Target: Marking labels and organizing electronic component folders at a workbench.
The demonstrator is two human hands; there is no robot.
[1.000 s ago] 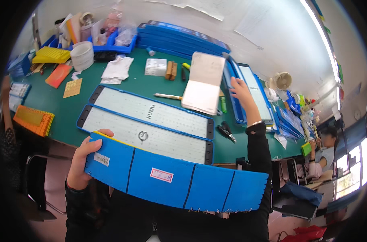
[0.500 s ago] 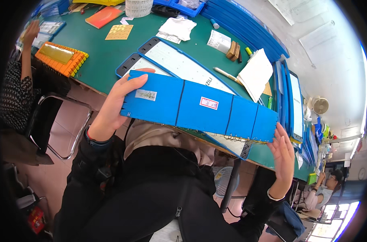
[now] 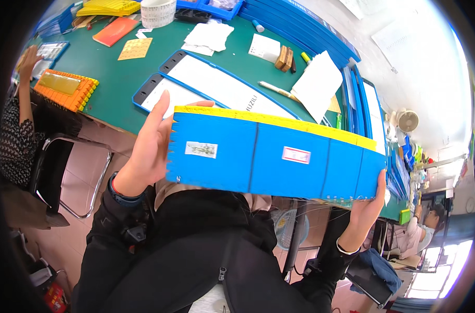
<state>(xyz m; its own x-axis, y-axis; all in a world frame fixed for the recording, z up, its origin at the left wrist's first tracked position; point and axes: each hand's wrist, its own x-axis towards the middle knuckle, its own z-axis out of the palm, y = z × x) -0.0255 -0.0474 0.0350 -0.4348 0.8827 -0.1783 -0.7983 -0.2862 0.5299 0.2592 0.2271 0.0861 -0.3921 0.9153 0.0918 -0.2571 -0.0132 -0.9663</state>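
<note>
Holding long blue rectangular slab with yellow upper face [image 3: 292, 169] over near edge of green counter [image 3: 110, 81]. Gripping left end with left hand [image 3: 150, 148], thumb raised; clasping lower right corner from below with right hand [image 3: 366, 211]. Noting translucent plastic [image 3: 224, 4] in blue plastic tray [image 3: 210, 11].

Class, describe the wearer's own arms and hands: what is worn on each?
The left hand and right hand are ungloved. Both arms wear black sleeves. The left wrist has a dark band with a thin red strand; the right has a slim, pale bangle. No printed markings are discernible on the sleeves.
</note>
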